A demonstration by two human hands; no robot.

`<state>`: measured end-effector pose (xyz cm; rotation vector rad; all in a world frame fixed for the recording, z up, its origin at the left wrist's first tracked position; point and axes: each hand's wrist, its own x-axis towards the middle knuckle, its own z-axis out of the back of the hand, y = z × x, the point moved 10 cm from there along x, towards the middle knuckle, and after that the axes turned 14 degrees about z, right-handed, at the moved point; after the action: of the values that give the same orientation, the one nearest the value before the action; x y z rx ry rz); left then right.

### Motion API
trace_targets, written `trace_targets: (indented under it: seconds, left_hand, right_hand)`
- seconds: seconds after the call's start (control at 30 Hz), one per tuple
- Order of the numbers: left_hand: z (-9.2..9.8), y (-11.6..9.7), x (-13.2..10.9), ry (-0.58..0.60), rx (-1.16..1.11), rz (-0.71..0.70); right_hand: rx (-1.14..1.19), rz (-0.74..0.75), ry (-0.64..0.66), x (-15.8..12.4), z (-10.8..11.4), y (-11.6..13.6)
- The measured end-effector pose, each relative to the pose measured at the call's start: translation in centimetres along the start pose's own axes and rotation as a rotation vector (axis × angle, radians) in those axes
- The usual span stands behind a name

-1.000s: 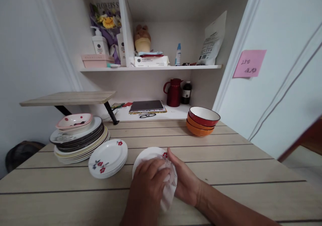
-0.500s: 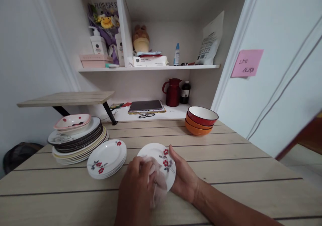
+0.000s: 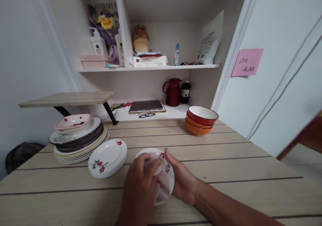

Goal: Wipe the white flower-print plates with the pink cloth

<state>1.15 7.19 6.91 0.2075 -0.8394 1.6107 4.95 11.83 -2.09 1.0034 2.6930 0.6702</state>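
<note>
though beneath cloth (image 3: 164,183), plate (image 3: 150,151) half-hidden

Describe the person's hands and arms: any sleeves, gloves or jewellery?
The left hand and right hand are bare: no gloves, no rings in view. The right forearm is uncovered to the picture's edge, with no sleeve, watch or bracelet. Little of the left arm shows.

Most of the floral plate (image 3: 148,151) under left hand (image 3: 141,185) and cloth (image 3: 164,180); writing on pink note (image 3: 247,62) illegible.
</note>
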Motion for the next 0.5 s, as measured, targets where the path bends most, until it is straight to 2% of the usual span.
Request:
trace_targets:
  seconds: [0.1,0.2,0.33,0.5]
  left_hand:
    - [1.6,1.9,0.6,-0.136,0.037,0.083]
    - [2.1,3.3,0.8,-0.18,0.103,0.152]
    - [1.2,3.1,0.5,-0.1,0.127,0.164]
    - [-0.7,1.6,-0.2,-0.012,0.033,0.062]
  right_hand:
    - [0.002,0.019,0.037,-0.1,-0.7,0.1]
    - [0.025,0.034,0.079,0.1,-1.2,0.4]
    - [0.051,0.037,0.06,0.6,-0.7,0.7]
    - [0.052,0.048,-0.001,0.8,0.0,1.0]
